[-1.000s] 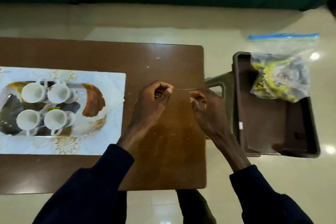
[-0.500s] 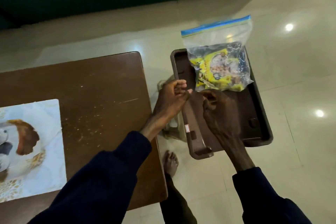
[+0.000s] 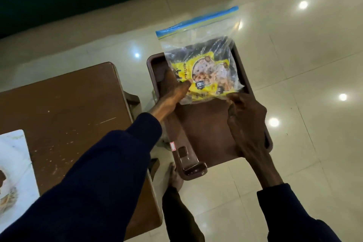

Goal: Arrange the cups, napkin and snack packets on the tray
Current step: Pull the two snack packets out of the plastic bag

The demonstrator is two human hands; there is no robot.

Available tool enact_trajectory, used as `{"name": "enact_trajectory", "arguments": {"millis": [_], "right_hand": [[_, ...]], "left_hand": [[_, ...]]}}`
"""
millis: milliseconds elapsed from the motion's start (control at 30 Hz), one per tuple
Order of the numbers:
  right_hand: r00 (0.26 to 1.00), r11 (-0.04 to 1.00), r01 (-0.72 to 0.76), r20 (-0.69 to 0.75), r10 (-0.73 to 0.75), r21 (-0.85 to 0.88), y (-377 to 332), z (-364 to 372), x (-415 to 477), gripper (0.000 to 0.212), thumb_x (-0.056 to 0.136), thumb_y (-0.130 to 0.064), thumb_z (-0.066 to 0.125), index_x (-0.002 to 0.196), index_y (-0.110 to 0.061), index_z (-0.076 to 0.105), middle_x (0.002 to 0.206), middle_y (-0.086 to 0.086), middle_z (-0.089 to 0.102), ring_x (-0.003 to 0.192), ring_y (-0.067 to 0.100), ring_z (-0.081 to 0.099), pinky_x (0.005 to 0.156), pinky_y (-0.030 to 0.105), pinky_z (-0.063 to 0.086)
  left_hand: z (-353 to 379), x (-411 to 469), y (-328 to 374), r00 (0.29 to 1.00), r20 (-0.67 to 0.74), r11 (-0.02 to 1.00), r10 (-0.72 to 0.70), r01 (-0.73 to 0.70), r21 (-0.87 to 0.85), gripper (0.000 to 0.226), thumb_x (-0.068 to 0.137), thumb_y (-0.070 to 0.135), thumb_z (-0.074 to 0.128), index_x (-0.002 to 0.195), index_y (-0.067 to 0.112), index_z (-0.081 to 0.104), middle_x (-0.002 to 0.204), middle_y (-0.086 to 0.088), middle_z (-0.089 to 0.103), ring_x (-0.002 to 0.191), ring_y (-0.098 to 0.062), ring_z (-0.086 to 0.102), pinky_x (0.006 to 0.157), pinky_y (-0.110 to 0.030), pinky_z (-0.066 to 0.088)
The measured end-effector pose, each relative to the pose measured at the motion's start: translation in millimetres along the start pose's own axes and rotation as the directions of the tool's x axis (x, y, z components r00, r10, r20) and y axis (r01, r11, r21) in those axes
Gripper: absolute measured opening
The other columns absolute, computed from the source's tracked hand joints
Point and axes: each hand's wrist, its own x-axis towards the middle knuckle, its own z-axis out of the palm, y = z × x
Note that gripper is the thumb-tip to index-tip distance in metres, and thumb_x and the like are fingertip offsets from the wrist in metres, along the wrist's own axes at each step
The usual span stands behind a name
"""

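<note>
A glossy cream tiled floor (image 3: 306,76) fills the right and far part of the scene, dotted with bright reflections of ceiling lights. At the left stands a brown wooden table (image 3: 64,108) with a scuffed, scratched top; a white patterned cloth (image 3: 14,163) lies on its near left corner, cut off by the edge of the picture. To the right of the table, apart from it, sits a dark brown rectangular plastic tray (image 3: 204,135) with raised rim and cut-out handles, a small white sticker on its near left rim.

Two arms in dark navy sleeves (image 3: 102,179) reach from the near edge toward the tray. On the far half of the tray lies a clear zip-lock plastic bag with a blue seal strip (image 3: 198,39), its top reaching past the tray's far rim. Inside are yellow snack packets (image 3: 206,76) with printed pictures.

The left hand (image 3: 174,90) stretches flat against the bag's left near corner, fingers extended and slipped along its edge; whether they pinch the plastic cannot be told. The right hand (image 3: 245,112) has its fingers curled at the bag's near right corner, touching the plastic. A bare foot (image 3: 174,177) shows on the floor below the tray.
</note>
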Motion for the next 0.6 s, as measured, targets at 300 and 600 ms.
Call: {"name": "enact_trajectory", "arguments": {"millis": [300, 600], "right_hand": [[0.997, 0.999, 0.026, -0.073, -0.023, 0.042, 11.8, -23.6, 24.5, 0.025, 0.087, 0.006, 0.06, 0.107, -0.004, 0.073, 0.105, 0.011, 0.073, 0.095, 0.028, 0.069, 0.085, 0.045, 0.056], [0.999, 0.986, -0.015, 0.047, 0.023, -0.167, 46.4, -14.2, 20.0, 0.04, 0.087, -0.007, 0.066, 0.126, -0.004, 0.058, 0.12, 0.016, 0.057, 0.115, 0.034, 0.048, 0.095, 0.035, 0.041]], "left_hand": [[-34.7, 25.2, 10.9, 0.93, 0.349, 0.842, 0.12, -0.281, 0.461, 0.068, 0.08, -0.011, 0.069, 0.142, 0.014, 0.056, 0.136, 0.001, 0.064, 0.124, -0.015, 0.061, 0.096, -0.027, 0.054], [-4.7, -27.4, -5.2, 0.796, -0.021, 0.689, 0.605, -0.51, 0.515, 0.049, 0.08, -0.006, 0.073, 0.123, 0.017, 0.066, 0.12, -0.003, 0.056, 0.116, -0.023, 0.054, 0.092, -0.04, 0.052]]}}
